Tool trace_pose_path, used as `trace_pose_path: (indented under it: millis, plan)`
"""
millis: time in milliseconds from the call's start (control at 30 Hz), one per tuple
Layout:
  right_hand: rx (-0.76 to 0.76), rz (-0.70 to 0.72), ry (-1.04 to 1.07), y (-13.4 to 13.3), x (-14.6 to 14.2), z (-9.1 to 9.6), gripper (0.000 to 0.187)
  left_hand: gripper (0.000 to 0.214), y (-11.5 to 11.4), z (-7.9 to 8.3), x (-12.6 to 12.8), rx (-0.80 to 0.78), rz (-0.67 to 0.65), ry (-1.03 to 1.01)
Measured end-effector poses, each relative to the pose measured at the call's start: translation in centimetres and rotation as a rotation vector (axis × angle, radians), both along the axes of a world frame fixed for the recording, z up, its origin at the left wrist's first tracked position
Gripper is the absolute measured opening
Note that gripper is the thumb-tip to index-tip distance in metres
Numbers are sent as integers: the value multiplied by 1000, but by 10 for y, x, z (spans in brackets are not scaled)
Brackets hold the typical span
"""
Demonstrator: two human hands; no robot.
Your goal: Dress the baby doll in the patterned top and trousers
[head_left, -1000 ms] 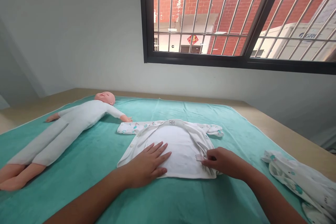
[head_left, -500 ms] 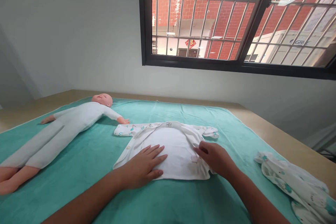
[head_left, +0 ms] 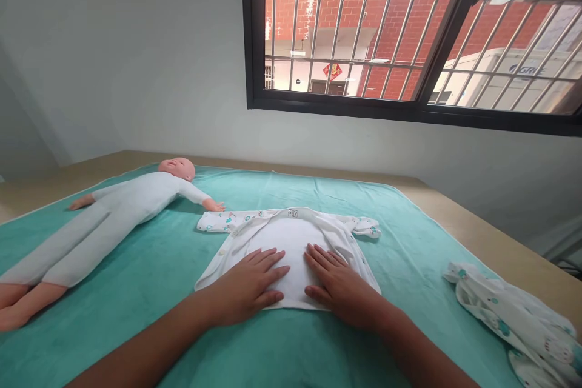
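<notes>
A white baby shirt (head_left: pixel 291 242) lies spread on the green cloth, its front opened out and its patterned sleeves stretched to either side. Flat on the lower left of the shirt rests my left hand (head_left: pixel 248 288), fingers apart. My right hand (head_left: pixel 339 285) lies palm down on the lower right part, its fingers stretched out. Between the two hands a strip of white fabric shows. Both palms hide parts of the shirt's lower body.
A baby doll (head_left: pixel 122 209) in a white body lies at the left, one hand close to the shirt's left sleeve. Crumpled patterned baby clothes (head_left: pixel 513 315) lie at the right. The green cloth (head_left: pixel 400 224) covers a wooden surface (head_left: pixel 473 224) below a barred window (head_left: pixel 364 30).
My right hand has let go of the shirt's right edge, moved left and flattened onto the fabric. My left hand has stayed in place.
</notes>
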State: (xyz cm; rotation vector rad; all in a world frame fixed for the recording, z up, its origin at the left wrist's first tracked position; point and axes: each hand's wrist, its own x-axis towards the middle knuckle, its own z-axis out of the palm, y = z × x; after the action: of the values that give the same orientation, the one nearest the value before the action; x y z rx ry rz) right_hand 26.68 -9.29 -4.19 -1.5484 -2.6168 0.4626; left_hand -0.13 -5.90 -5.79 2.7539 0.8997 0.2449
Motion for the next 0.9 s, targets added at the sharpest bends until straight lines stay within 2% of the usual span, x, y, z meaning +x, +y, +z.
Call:
trace_pose_path:
  millis: [200,433,667,900]
  plan:
    - [-19,3,-16,0,-1,1,74,55,-1,4,1,-26,14,26]
    - [23,6,23,2,0,-5,69,55,0,-3,1,1,11,0]
    - [28,69,14,-2,-3,3,59,56,0,-2,2,-12,9,29]
    - [17,63,38,0,-3,3,59,57,0,-1,1,-5,16,55]
